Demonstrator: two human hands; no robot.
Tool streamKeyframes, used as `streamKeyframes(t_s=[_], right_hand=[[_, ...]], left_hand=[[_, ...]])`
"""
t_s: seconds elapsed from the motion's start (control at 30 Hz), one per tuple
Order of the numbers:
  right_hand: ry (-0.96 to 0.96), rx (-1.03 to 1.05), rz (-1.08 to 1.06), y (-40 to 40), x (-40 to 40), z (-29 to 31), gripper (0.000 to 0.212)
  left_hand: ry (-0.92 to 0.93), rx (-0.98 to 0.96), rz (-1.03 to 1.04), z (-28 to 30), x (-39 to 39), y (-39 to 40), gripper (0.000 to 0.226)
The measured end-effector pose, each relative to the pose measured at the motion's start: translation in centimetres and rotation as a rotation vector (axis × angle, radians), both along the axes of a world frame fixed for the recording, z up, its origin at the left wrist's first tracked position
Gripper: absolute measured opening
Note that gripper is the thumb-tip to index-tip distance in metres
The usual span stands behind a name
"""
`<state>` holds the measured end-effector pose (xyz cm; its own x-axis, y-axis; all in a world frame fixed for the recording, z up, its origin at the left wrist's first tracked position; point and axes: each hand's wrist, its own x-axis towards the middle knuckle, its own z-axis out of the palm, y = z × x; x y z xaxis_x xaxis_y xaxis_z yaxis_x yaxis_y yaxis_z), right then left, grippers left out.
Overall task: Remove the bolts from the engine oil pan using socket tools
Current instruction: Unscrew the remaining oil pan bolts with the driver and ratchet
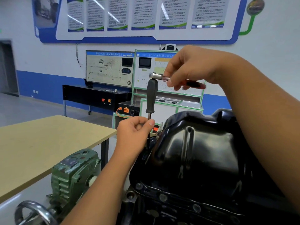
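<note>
The black oil pan (203, 153) fills the lower right of the view. It sits upside down on the engine, and its flange with several bolts (163, 197) runs along the near edge. To the left of it stands a beige table (40, 143), and in front of the table there is a green gearbox (73, 172) with a metal handwheel (34, 211) at the bottom left corner.

At the far left edge of the pan, a socket driver with a dark grey handle (151, 96) stands upright. Its thin metal shaft goes down to the pan flange. The left hand (134, 132) pinches this shaft just under the handle, between the thumb and the curled fingers.

On top of the handle sits the silver head of a ratchet (156, 76). Its red and black handle points to the right. The right hand (193, 70) holds the ratchet from above, with thumb and fingers closed around it near the head.
</note>
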<state>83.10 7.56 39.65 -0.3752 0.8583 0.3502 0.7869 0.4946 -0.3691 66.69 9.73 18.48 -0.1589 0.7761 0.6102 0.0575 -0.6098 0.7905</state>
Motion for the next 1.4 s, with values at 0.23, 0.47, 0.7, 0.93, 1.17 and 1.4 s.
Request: streamKeyframes(t_s=[0.23,0.47,0.7,0.93,1.17,1.4], right_hand=[[0.033,-0.104,0.079,-0.34,-0.26,-0.07,0.034],[-0.003,0.017,0.045,-0.34,-0.30,-0.21,0.012],[0.049,-0.141,0.134,-0.67,-0.39,-0.10,0.042],[-0.041,0.051,0.041,-0.36,-0.48,-0.30,0.012],[0.009,-0.083,0.101,-0.78,-0.45,-0.03,0.038],[-0.009,0.052,0.098,-0.54,-0.54,-0.24,0.021]], left_hand=[[0.028,0.008,0.104,0.12,0.09,0.22,0.012],[0.008,0.017,-0.073,0.06,0.10,-0.20,0.023],[0.007,0.029,0.069,0.14,0.26,0.23,0.010],[0.050,0.043,-0.041,0.01,0.29,-0.05,0.023],[0.065,0.026,0.106,0.23,0.30,0.04,0.019],[0.052,0.019,-0.029,-0.11,0.33,0.08,0.018]])
